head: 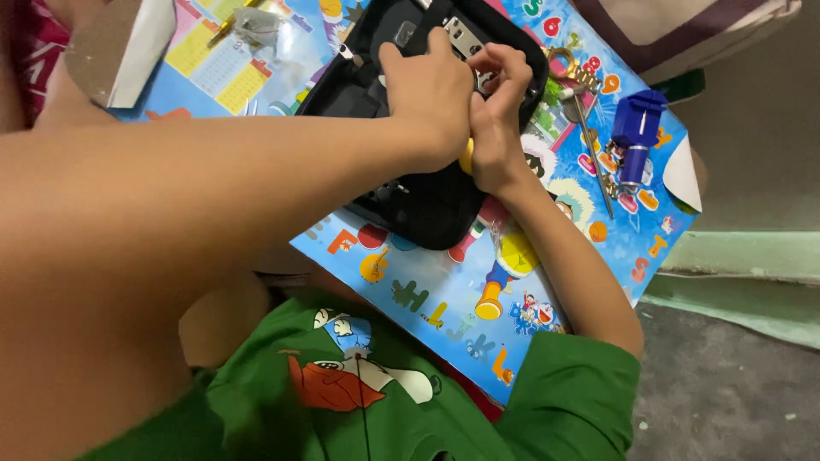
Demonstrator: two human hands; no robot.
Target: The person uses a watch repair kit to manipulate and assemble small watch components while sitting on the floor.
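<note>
A black zip case [427, 209] lies open on a colourful picture board [444, 299] across my lap. My left hand [431, 85] reaches in from the left and lies on the case, its fingers curled down onto the contents near a metal part [464, 36]. My right hand [497, 119] is pressed against it, fingers bent in a fist over the same spot. A yellow tool handle [466, 157] pokes out under the heel of the right hand. What the fingertips touch inside the case is hidden.
On the board to the right lie a blue plastic tool [637, 135], gold-handled scissors [574, 70] and a thin metal rod [595, 166]. A clear packet [256, 26] and a cardboard piece [107, 47] sit at the top left. Grey floor [735, 393] lies to the right.
</note>
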